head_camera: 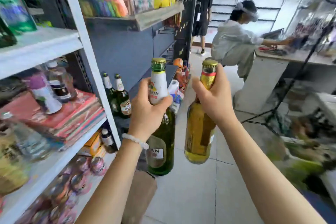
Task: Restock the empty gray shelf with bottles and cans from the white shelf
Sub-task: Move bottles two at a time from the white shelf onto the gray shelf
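At frame centre, the left hand [148,107] grasps a green bottle [161,132] by its neck, and the right hand [211,100] likewise an amber bottle [200,132], probably carrying both to the gray shelf [154,76].

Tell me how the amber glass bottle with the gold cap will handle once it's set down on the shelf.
The amber glass bottle with the gold cap is tall on a narrow base, so it probably tips if nudged. It looks like glass, likely breakable if dropped. The right hand holds it only by the smooth neck, so it may slip or swing.
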